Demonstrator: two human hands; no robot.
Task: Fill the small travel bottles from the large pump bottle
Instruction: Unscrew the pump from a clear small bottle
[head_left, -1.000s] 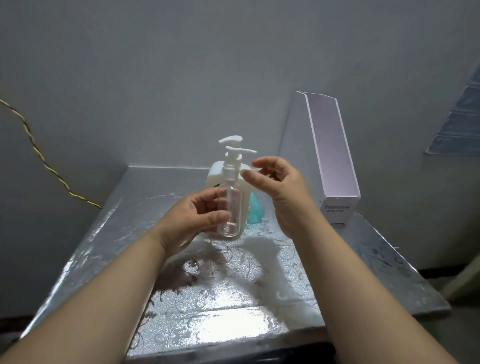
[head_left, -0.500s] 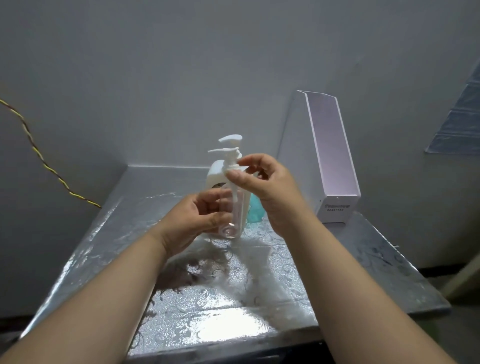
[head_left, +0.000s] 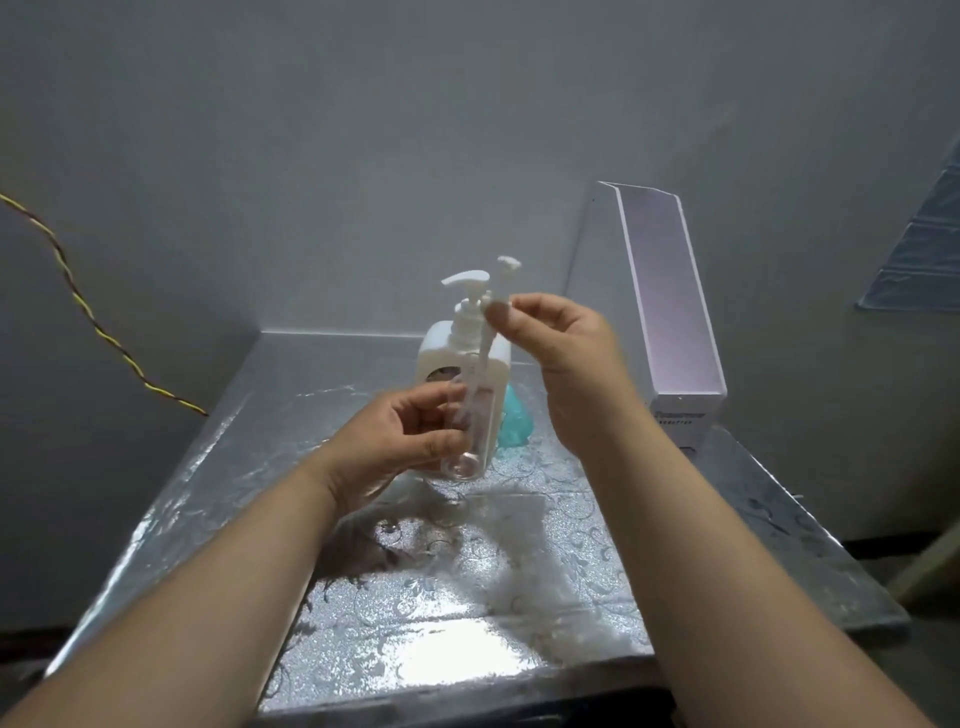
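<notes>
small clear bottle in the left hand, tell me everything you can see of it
The small clear bottle is a see-through plastic cylinder with a round base, seemingly empty. The left hand grips its side, holding it above the foil-covered table, roughly upright, in front of the large pump bottle. Its white pump top is lifted off the neck, pinched by the right hand; its thin dip tube slants down into the bottle.

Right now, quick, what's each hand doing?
Left hand: holding the clear travel bottle.
Right hand: pinching the small pump top, held above the bottle, its tube reaching down inside.
</notes>
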